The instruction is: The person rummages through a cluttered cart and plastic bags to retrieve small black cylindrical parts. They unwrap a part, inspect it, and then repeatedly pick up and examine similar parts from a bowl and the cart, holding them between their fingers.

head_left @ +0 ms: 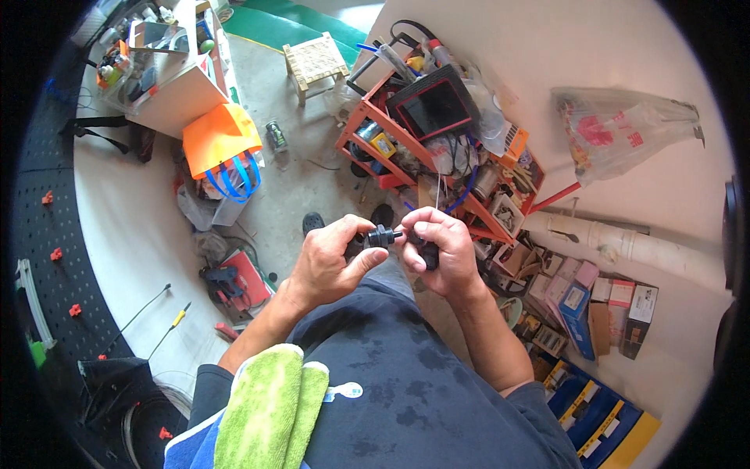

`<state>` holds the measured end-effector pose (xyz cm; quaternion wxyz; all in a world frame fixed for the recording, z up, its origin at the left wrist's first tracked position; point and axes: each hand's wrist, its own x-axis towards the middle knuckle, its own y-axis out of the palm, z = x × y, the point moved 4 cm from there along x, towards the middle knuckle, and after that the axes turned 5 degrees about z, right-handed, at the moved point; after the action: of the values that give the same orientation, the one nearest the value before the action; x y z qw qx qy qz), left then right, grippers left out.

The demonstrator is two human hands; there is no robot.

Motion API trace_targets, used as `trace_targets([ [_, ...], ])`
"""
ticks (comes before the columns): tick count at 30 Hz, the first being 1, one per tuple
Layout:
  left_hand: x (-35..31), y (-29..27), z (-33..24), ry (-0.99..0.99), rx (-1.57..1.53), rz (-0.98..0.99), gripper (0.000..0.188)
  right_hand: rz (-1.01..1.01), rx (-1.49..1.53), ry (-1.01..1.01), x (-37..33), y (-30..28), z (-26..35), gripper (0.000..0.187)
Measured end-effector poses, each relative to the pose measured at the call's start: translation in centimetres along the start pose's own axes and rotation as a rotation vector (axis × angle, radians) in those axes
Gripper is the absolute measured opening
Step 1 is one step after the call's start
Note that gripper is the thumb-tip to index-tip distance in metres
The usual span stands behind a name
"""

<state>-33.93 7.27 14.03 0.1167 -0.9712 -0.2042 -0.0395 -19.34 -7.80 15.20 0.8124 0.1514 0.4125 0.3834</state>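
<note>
Between the thumb and fingers of my left hand is a black ribbed fitting, shaped like a cable gland, lying sideways with its narrow end toward the right. My right hand is close beside it, thumb and index finger near that narrow end. Curled in its lower fingers is a black rounded handle. A thin metal shaft rises past the knuckles, seemingly part of the same tool; its join is hidden by the fingers. Both hands are in front of my dark, damp-spotted shirt.
A red tool cart packed with parts carries a dark-screened tablet. Small boxes and blue bins line the right wall. An orange bag hangs left, near a woven stool. A green towel lies over my left side.
</note>
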Motion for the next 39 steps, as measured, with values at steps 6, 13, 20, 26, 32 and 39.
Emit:
trace_targets([
  [6, -0.2, -0.5, 0.3, -0.154, -0.160, 0.053, 0.037, -0.005, -0.064, 0.002, 0.1, 0.4, 0.0, 0.022],
  [13, -0.4, 0.0, 0.7, -0.167, -0.246, 0.080, 0.039, 0.035, -0.196, 0.025, -0.2, 1.8, 0.5, 0.024],
  [20, 0.3, 0.6, -0.4, -0.127, -0.056, 0.097, 0.045, 0.115, -0.474, 0.015, -0.1, 2.6, 0.1, 0.027],
  [26, -0.3, 0.6, 1.0, -0.352, -0.520, 0.287, 0.051, 0.136, -0.160, 0.074, 0.7, 0.6, 0.7, 0.030],
  [32, -0.7, 0.7, 1.6, -0.434, -1.027, 0.257, 0.053, 0.177, -0.054, 0.118, 0.7, -0.3, 0.2, 0.034],
  [39, -0.6, 1.0, 1.6, -0.470, -1.269, 0.255, 0.038, 0.183, -0.156, 0.075, 0.5, 0.3, 0.6, 0.032],
])
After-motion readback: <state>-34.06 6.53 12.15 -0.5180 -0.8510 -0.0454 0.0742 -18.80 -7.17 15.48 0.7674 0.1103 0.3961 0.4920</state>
